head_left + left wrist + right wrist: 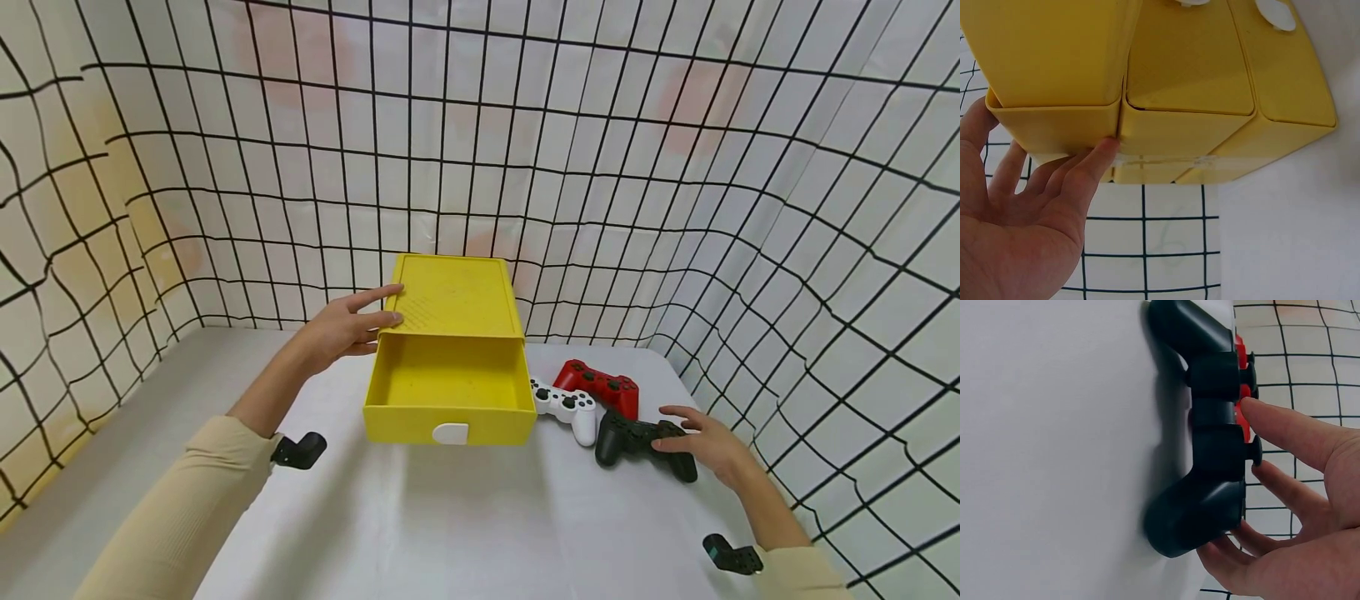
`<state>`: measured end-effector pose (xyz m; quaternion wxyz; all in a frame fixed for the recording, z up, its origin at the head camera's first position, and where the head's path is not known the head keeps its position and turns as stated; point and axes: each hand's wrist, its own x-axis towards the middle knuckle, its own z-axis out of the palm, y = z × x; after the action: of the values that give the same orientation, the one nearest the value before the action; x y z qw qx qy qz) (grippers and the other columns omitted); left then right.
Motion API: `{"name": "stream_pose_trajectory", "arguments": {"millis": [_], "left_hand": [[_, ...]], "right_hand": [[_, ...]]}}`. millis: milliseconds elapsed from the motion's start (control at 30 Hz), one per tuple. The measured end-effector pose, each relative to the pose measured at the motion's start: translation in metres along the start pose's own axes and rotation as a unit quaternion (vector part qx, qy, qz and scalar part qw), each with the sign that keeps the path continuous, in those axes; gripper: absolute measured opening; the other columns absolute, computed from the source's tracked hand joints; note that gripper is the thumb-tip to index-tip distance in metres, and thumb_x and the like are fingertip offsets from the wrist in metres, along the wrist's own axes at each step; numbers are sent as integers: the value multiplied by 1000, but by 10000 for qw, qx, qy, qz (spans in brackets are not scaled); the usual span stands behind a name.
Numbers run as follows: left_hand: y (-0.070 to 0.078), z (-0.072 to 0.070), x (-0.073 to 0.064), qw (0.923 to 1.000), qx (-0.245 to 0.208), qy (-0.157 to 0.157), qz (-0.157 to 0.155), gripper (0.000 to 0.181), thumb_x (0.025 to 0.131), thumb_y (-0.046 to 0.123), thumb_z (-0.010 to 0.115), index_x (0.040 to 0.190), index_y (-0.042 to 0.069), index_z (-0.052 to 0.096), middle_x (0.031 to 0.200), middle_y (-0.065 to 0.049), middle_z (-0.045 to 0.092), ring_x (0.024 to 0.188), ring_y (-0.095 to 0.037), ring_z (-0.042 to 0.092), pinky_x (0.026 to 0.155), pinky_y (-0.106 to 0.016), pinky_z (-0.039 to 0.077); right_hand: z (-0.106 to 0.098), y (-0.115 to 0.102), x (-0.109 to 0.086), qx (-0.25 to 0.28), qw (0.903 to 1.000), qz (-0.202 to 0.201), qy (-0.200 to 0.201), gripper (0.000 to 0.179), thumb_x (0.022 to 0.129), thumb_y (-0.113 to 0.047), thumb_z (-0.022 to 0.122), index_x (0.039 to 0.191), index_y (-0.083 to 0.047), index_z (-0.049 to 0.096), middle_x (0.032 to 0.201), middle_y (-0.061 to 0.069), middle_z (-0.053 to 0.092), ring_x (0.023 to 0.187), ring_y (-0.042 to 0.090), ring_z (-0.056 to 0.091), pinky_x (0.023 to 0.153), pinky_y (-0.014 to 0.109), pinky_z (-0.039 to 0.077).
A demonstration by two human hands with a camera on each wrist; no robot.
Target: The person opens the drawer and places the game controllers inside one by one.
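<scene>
A yellow drawer unit (455, 293) of three stacked drawers stands on the table, its top drawer (450, 427) with a white pull slid far out; no contents show inside. My left hand (339, 329) rests against the unit's upper left edge, fingers spread and mostly straight. To the right of the unit, a black game controller (633, 437) lies on the table. Over its right grip reaches my right hand (708, 446), fingers loosely extended; the right wrist view shows fingertips close to a thumbstick and the grip (1194, 519). Whether they touch is unclear.
A red controller (600, 383) and a white controller (566, 406), partly hidden by the drawer, lie beside the black one. Black wire mesh (450, 167) encloses the back and sides of the white table (465, 525).
</scene>
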<state>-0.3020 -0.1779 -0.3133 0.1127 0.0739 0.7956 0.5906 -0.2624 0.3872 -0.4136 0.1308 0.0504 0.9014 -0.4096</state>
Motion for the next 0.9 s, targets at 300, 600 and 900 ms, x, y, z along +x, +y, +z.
{"name": "stream_pose_trajectory", "arguments": {"millis": [300,600,900], "left_hand": [[-1,-3,-1,10000,-12,32,-3,69,93,44,72,155,38,41,153,-9,50,139,-33,52,109,-48,48],[0,-2,0,10000,20,8,15,68,94,44,72,154,39,42,152,-8,51,137,-31,54,107,-46,50],[-3,-3,2,10000,2,-26,16,68,93,45,72,154,39,43,154,-8,50,138,-32,52,107,-47,49]], "right_hand": [[6,6,8,94,9999,106,60,82,84,-26,82,152,-4,41,157,38,22,141,55,23,110,75,25],[9,8,9,-44,9996,226,140,84,82,-30,84,151,-5,43,158,36,23,140,54,23,108,74,25],[12,11,12,-118,9992,304,250,83,82,-33,85,150,-6,46,157,35,26,139,54,26,107,74,27]]}}
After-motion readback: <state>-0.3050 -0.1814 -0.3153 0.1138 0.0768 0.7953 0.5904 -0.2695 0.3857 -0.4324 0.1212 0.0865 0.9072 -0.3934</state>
